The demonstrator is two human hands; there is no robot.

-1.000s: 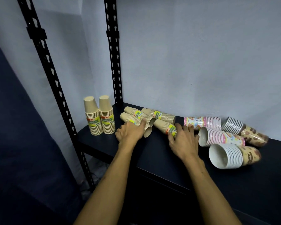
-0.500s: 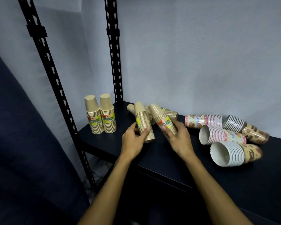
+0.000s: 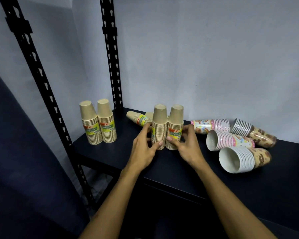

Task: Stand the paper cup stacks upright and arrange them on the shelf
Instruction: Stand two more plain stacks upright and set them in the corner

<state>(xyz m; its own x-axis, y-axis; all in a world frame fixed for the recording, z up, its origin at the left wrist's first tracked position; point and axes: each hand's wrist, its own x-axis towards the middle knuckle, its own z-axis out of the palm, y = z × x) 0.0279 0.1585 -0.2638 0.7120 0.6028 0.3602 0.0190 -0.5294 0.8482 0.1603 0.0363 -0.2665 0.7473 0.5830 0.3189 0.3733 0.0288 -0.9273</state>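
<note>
shelf (image 3: 162, 171): black board on a slotted rack, cup stacks strewn along it; front edge is close to where the hands work, so anything knocked forward likely goes over.
big lying stacks: brown-print stack (image 3: 243, 158) nearest the front edge, pink stack (image 3: 230, 140) behind it, two more (image 3: 212, 125) (image 3: 254, 133) by the back wall. All on their sides and round, so a bump from the right forearm could roll them.
done pair (image 3: 97, 122): two kraft stacks upright at the left end, touching. Fine unless nudged.
held pair: left kraft stack (image 3: 160, 126) and right kraft stack (image 3: 175, 126), upright mid-shelf, side by side.
left hand (image 3: 145, 149): fingers curled round the left stack's base.
right hand (image 3: 186, 144): pinching the right stack low.
risk: tall, narrow, gripped low; sliding them probably tips the tops.
leftover kraft stack (image 3: 139, 118): lying behind, in the path.
</note>
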